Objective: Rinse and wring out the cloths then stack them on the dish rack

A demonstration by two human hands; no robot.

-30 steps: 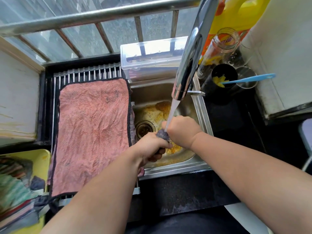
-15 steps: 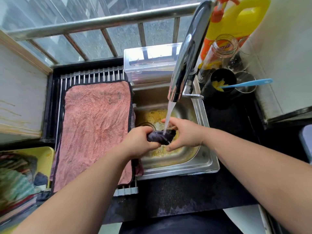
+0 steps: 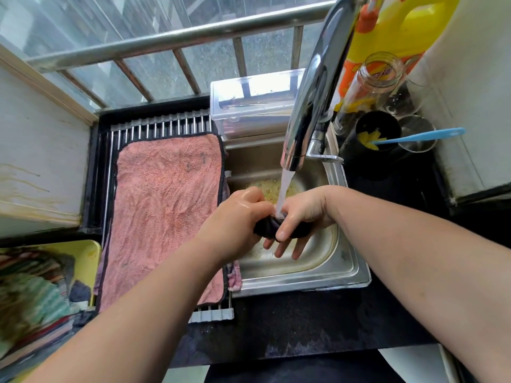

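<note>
Over the steel sink, both hands hold a small dark cloth bunched under the running water from the chrome faucet. My left hand grips its left end with curled fingers. My right hand wraps the right end, thumb over the cloth and fingers pointing down below it. A pink cloth with a dark border lies spread flat on the dish rack left of the sink. Most of the dark cloth is hidden by the hands.
A clear plastic box stands behind the sink. At the right stand a yellow bottle, a glass jar and a black cup with a blue utensil. A yellow tray with more cloths sits at the lower left.
The hands moved slightly up and back with the dark cloth under the stream. My right hand now wraps over it with fingers hanging below; the cloth is more covered.
</note>
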